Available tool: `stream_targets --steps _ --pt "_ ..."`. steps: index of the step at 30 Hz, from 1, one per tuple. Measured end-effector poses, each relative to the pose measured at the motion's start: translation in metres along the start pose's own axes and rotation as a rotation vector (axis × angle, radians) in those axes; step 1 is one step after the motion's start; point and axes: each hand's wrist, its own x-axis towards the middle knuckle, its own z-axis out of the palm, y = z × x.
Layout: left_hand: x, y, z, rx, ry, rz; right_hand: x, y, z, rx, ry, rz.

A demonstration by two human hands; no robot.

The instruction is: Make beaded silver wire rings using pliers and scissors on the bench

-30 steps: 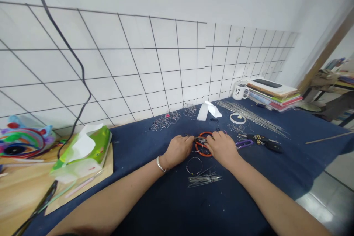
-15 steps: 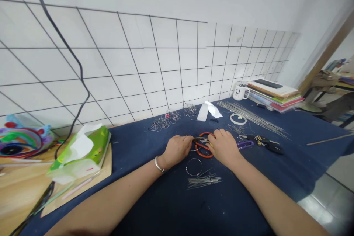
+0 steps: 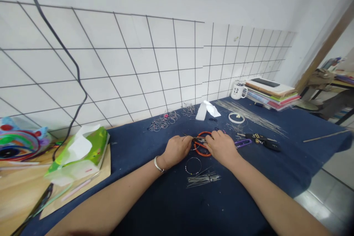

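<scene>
My left hand (image 3: 177,150) is closed in a pinch on a thin wire loop (image 3: 195,149), mostly hidden by the fingers. Closed around small pliers (image 3: 201,140), my right hand (image 3: 222,147) meets it from the other side, the metal jaws pointing at my left fingertips. Orange-handled scissors (image 3: 203,155) lie beneath, partly covered by both hands. Just in front of them rests a wire bracelet (image 3: 193,166) with a few small beads. Closer to me is a tied bundle of short wires (image 3: 203,179).
Tangled wire loops (image 3: 163,121) lie by the wall. Long straight wires (image 3: 249,116), a white ring-shaped coil (image 3: 236,118), purple snips (image 3: 243,143) and keys (image 3: 269,143) are on the right. Further back stand a mug (image 3: 239,90) and stacked books (image 3: 273,94). A tissue pack (image 3: 94,155) sits left.
The view has shifted slightly, so the background sits a little further left. Both hands stay together over the orange scissors, with the same closed grips and only slight movement.
</scene>
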Motion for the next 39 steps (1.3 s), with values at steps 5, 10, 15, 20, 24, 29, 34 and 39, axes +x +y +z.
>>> stream_targets --steps 5,10,15,20,24,29,34,39 --pt "0.0 0.001 0.002 -0.065 -0.003 -0.085 0.001 0.001 -0.001 0.002 -0.025 0.011" --pt "0.002 -0.006 0.002 -0.294 0.01 -0.193 0.004 0.026 0.008 -0.004 -0.066 0.071" --pt "0.004 -0.009 -0.002 -0.467 0.032 -0.146 0.003 0.042 0.014 0.045 -0.152 0.055" --pt "0.003 0.0 -0.009 -0.55 0.024 -0.103 0.005 0.021 0.005 0.424 -0.033 0.06" --pt "0.002 0.014 -0.014 -0.703 0.005 -0.131 0.005 0.003 0.014 0.932 -0.16 0.075" --pt "0.0 0.031 -0.018 -1.271 -0.003 -0.47 0.0 -0.007 0.022 1.341 -0.155 0.132" --pt "-0.01 0.038 -0.022 -1.656 -0.046 -0.643 -0.004 -0.017 0.019 1.534 -0.226 0.258" --pt "-0.023 0.038 -0.027 -1.673 -0.036 -0.669 -0.006 -0.027 0.024 1.568 -0.232 0.29"
